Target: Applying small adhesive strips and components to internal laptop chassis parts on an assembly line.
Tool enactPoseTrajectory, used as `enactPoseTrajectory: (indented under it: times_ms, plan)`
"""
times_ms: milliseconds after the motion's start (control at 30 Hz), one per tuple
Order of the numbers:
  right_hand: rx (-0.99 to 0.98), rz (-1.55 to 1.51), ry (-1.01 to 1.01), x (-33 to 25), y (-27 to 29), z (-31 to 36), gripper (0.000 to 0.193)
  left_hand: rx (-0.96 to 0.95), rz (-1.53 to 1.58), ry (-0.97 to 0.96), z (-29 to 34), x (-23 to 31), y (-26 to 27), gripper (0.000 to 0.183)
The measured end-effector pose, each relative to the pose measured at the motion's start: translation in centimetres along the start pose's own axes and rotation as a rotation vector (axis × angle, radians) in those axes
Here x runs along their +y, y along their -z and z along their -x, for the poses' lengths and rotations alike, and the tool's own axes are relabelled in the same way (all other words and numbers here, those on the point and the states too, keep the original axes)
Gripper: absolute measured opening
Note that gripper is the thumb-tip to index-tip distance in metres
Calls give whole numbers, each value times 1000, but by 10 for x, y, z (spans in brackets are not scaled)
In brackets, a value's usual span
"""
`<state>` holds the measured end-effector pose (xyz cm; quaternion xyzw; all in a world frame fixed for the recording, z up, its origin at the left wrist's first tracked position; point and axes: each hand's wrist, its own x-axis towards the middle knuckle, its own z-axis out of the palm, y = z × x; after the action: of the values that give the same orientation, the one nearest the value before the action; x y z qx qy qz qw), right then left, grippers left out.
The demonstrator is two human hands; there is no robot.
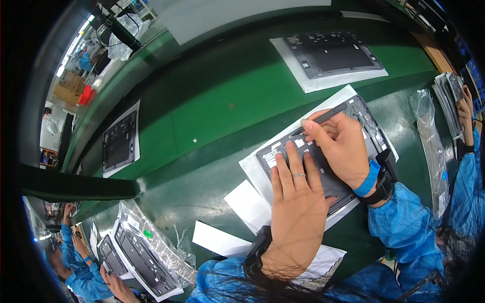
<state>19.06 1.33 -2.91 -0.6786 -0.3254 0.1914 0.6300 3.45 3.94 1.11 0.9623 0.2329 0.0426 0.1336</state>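
A dark rectangular device housing (334, 183), perhaps a tablet back, lies tilted on a white sheet (248, 164) in front of me. Small white patches are stuck along its frame. My left hand (298, 214), a ring on one finger, lies flat on its left part with the fingers spread. Pinched in my right hand (346, 146) is a dark pair of tweezers (331, 113). Its tip points down to the left, close to the housing's upper edge, just beyond my left fingertips. Whether the tip touches anything is too small to tell.
Beyond the bench runs a green surface carrying another housing (336, 55) and one far left (120, 141). Loose white papers (220, 239) lie left of my forearm. Bubble wrap (151, 237) and a plastic bag (429, 146) flank me; co-workers' hands (466, 111) are at both sides.
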Motion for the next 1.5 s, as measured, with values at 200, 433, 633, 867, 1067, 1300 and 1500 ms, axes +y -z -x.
enactPoseTrajectory:
  times_ms: [200, 433, 633, 867, 1067, 1300, 1500]
  plan:
    - [2, -2, -12, -2, -1, -1, 22, 155, 49, 18, -6, -2, -5, 87]
    - [26, -27, -23, -6, 4, 0, 22, 166, 19, 22, -18, 0, -7, 91]
    - [113, -220, -19, -4, -2, -8, 25, 172, -37, 14, -18, -12, -5, 97]
    - [147, -121, -83, -3, 15, -14, 29, 88, -182, -2, -26, -5, -11, 94]
    - [66, -388, 46, -56, 44, -25, 26, 34, -94, 15, -22, -9, 13, 80]
    - [149, -58, 52, -16, 115, -12, 24, 47, 962, 280, 29, -42, 66, 95]
    - [207, -88, 7, 18, 119, -20, 24, 49, 1391, 688, 27, -64, 62, 94]
